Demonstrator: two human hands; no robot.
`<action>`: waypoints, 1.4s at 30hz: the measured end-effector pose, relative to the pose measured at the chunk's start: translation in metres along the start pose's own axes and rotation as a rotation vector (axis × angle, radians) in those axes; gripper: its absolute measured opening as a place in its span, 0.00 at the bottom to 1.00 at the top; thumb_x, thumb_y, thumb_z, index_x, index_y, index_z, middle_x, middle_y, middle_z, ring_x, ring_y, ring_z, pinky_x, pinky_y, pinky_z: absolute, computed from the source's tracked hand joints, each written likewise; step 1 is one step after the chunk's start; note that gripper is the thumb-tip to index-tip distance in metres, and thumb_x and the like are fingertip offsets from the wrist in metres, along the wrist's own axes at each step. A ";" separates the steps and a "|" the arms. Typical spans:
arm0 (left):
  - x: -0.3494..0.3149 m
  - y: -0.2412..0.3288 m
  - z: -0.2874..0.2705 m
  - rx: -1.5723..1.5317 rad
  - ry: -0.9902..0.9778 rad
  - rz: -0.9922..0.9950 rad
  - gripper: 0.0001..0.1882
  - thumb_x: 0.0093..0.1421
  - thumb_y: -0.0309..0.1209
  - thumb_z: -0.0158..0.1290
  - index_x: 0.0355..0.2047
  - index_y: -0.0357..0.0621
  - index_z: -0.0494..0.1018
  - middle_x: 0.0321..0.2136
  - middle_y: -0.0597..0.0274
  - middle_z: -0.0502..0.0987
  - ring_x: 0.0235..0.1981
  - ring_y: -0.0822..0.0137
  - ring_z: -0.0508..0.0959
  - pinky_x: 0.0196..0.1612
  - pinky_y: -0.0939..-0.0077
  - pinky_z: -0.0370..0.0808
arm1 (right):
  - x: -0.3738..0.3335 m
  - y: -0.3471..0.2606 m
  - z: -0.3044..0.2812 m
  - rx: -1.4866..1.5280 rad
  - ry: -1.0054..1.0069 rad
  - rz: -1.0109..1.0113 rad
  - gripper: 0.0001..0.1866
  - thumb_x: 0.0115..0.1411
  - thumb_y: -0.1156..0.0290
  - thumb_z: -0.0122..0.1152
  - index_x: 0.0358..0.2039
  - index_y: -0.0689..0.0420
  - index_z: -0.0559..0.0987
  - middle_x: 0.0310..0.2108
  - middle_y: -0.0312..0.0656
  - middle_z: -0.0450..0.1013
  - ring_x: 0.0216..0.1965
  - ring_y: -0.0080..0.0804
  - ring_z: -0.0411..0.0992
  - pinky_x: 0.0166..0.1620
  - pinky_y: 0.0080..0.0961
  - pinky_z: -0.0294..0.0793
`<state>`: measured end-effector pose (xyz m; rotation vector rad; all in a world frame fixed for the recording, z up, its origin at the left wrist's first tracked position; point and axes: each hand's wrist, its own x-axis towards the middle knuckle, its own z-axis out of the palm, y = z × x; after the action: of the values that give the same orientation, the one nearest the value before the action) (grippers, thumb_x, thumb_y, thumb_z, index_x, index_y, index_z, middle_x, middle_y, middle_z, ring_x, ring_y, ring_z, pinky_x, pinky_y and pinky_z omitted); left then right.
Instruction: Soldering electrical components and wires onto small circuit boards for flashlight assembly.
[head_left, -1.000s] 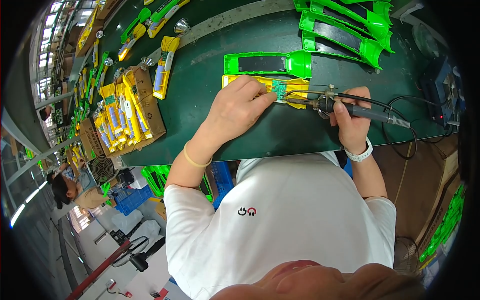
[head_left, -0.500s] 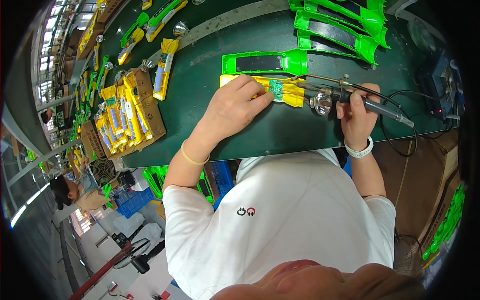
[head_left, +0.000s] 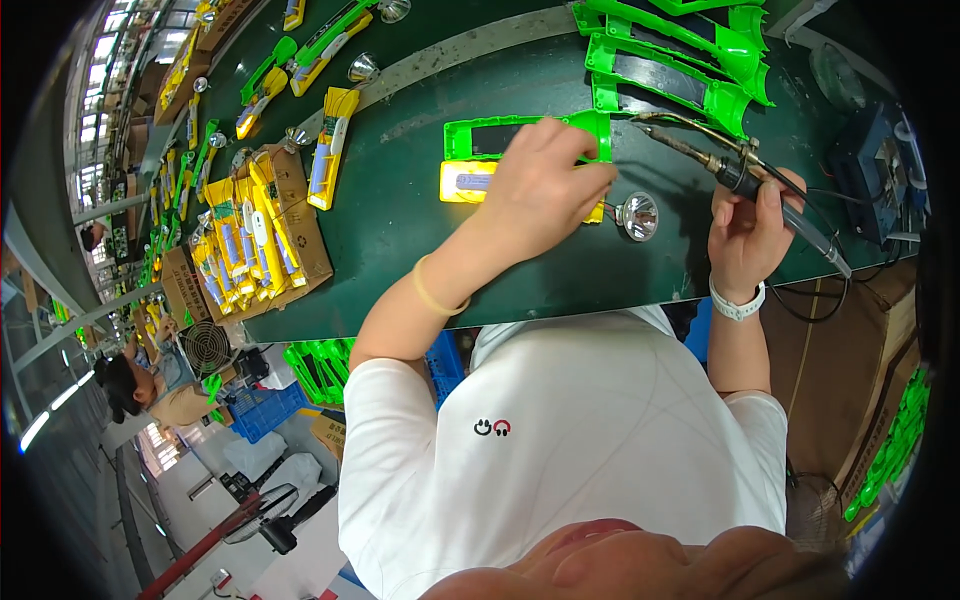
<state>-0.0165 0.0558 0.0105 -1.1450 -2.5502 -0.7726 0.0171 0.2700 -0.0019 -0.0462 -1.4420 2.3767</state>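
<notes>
My right hand (head_left: 748, 238) grips a soldering iron (head_left: 740, 180) with a thin metal tube along it; its tip points up and left, above the bench. My left hand (head_left: 545, 190) is closed in a pinch over the right part of a yellow lamp housing (head_left: 452, 182); what its fingertips hold is hidden. The housing lies flat, and my hand covers the green circuit board. Beside its right end, a silver reflector (head_left: 638, 217) hangs on short wires. Just behind the housing lies a green shell (head_left: 470, 134) with a dark panel, partly hidden by my left hand.
Several green shells (head_left: 665, 72) are stacked at the back right. A cardboard box (head_left: 308, 235) of yellow lamp parts stands left, with another yellow housing (head_left: 332, 150) beside it. The blue soldering station (head_left: 865, 170) sits at the right, its cable trailing near the bench edge.
My right hand has drawn the soldering iron back, right and away from the circuit board. My left hand has moved right along the housing, now covering the board.
</notes>
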 end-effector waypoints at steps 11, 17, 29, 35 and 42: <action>-0.028 -0.006 0.007 -0.136 0.109 -0.292 0.06 0.48 0.24 0.55 0.29 0.44 0.72 0.20 0.60 0.68 0.25 0.60 0.68 0.31 0.69 0.66 | 0.010 0.001 0.011 -0.040 -0.058 0.056 0.09 0.58 0.69 0.52 0.33 0.58 0.63 0.19 0.41 0.64 0.14 0.24 0.62 0.17 0.17 0.61; -0.023 -0.025 -0.003 -0.008 0.141 -0.306 0.04 0.49 0.24 0.53 0.27 0.43 0.71 0.20 0.58 0.69 0.25 0.56 0.70 0.29 0.66 0.69 | 0.014 0.009 0.011 -0.179 -0.181 0.197 0.12 0.56 0.73 0.55 0.37 0.58 0.62 0.24 0.38 0.64 0.15 0.21 0.63 0.17 0.16 0.61; -0.013 -0.021 -0.013 0.123 -0.150 -0.331 0.05 0.42 0.22 0.52 0.23 0.43 0.73 0.18 0.59 0.69 0.24 0.59 0.72 0.27 0.67 0.70 | 0.022 0.039 0.009 -0.290 -0.431 0.197 0.13 0.54 0.76 0.58 0.35 0.58 0.62 0.24 0.35 0.65 0.19 0.15 0.63 0.20 0.12 0.62; -0.011 -0.019 -0.011 0.180 -0.183 -0.346 0.04 0.42 0.22 0.52 0.22 0.41 0.73 0.18 0.56 0.69 0.24 0.57 0.72 0.28 0.66 0.70 | 0.028 0.038 0.011 -0.359 -0.434 0.276 0.15 0.53 0.75 0.60 0.37 0.58 0.63 0.24 0.34 0.66 0.19 0.14 0.64 0.20 0.11 0.62; -0.011 -0.020 -0.009 0.189 -0.150 -0.334 0.02 0.44 0.23 0.51 0.21 0.39 0.72 0.18 0.54 0.69 0.24 0.55 0.72 0.28 0.65 0.70 | 0.032 0.023 0.007 -0.328 -0.469 0.221 0.13 0.55 0.75 0.58 0.36 0.58 0.63 0.25 0.35 0.65 0.19 0.17 0.63 0.20 0.13 0.62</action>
<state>-0.0236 0.0327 0.0062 -0.7550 -2.9107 -0.5117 -0.0212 0.2649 -0.0134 0.3033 -2.1346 2.3952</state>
